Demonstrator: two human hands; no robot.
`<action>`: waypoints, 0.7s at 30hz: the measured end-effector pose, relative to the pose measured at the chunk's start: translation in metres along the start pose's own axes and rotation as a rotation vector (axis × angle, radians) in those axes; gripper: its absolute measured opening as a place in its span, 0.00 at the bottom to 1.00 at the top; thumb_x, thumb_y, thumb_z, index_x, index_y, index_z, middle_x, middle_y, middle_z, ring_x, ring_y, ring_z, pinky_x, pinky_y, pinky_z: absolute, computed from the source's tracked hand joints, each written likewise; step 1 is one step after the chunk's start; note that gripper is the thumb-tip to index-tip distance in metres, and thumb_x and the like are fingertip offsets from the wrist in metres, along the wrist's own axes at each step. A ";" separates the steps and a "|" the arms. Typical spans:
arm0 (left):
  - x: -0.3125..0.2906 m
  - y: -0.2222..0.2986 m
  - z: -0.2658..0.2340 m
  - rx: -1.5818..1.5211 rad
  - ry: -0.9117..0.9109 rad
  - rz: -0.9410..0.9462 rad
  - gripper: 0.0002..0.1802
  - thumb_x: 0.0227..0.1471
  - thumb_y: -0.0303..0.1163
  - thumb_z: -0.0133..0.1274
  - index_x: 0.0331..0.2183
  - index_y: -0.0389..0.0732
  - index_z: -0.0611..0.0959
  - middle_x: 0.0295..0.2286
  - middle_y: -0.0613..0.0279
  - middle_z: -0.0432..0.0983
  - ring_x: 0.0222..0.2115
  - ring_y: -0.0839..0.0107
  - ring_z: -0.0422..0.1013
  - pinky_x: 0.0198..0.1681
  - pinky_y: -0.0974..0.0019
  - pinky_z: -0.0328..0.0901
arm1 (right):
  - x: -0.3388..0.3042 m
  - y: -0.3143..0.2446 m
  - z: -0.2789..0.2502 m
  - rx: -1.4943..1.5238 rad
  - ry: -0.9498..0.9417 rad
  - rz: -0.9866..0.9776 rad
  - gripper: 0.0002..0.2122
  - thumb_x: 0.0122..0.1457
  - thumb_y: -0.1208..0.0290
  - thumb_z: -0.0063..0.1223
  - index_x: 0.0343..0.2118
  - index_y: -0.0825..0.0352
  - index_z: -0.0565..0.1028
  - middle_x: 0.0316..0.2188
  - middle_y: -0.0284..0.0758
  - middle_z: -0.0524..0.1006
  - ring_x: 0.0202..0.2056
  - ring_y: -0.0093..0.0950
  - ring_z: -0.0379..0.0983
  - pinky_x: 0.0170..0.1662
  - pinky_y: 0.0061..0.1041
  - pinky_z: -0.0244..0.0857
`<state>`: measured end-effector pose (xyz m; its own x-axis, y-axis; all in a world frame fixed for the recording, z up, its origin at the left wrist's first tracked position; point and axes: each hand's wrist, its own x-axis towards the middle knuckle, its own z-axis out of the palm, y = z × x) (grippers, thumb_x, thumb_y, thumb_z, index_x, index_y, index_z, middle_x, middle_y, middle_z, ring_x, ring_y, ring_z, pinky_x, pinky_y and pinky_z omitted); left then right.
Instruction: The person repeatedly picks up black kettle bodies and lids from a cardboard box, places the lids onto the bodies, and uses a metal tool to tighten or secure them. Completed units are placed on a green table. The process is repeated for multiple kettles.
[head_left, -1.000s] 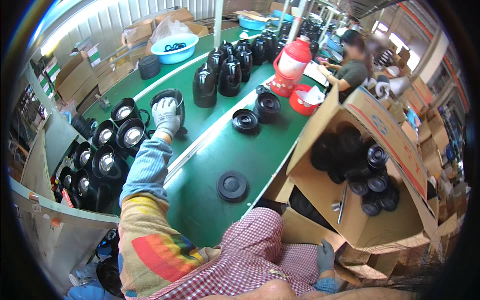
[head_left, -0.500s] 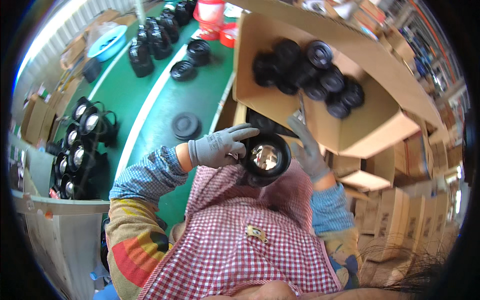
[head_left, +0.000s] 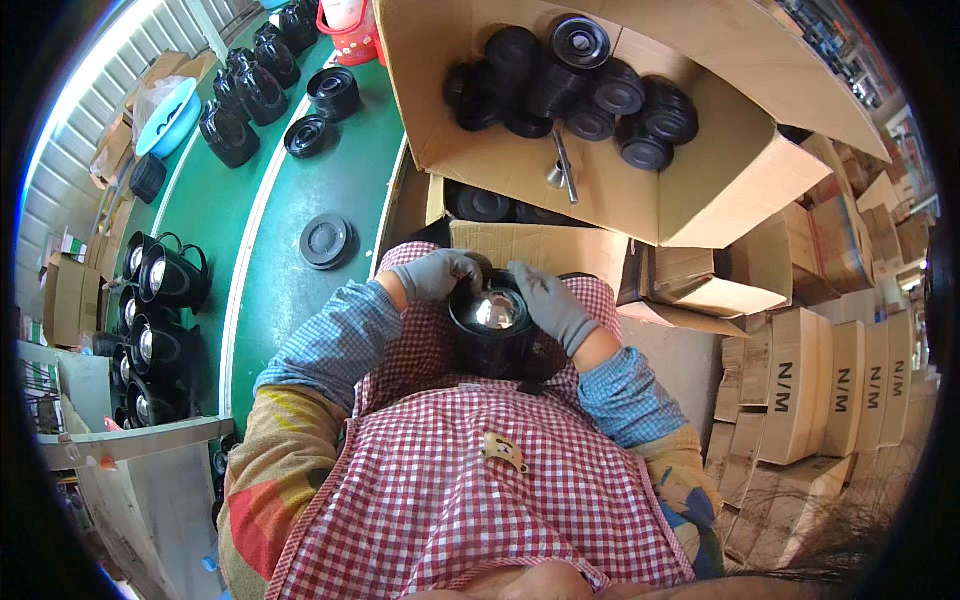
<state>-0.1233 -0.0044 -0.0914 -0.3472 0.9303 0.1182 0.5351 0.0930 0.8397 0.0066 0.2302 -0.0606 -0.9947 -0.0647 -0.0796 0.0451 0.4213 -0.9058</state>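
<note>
Peripheral equipment around my station.
To my left runs the green worktop, marked lengthwise by a white strip; on its far section I have a light-blue basin, with a dark cylindrical container just beside it, and a red patterned bucket. A pale upright post stands before the corrugated wall. Ahead and to my right, a large open carton lies tilted; farther right, closed brown cartons stand in a row above the grey floor.
</note>
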 end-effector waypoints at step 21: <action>-0.022 0.111 0.025 0.070 0.249 0.254 0.14 0.49 0.38 0.66 0.34 0.43 0.81 0.43 0.52 0.78 0.47 0.51 0.74 0.52 0.50 0.68 | 0.064 0.055 -0.074 0.113 0.230 -0.152 0.15 0.67 0.69 0.52 0.54 0.70 0.76 0.51 0.42 0.79 0.53 0.33 0.75 0.59 0.26 0.66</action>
<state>-0.0370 -0.0052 -0.0145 -0.3685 0.8128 0.4511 0.6770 -0.0979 0.7295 -0.0613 0.3161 -0.0844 -0.9851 0.0926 0.1451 -0.1087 0.3186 -0.9416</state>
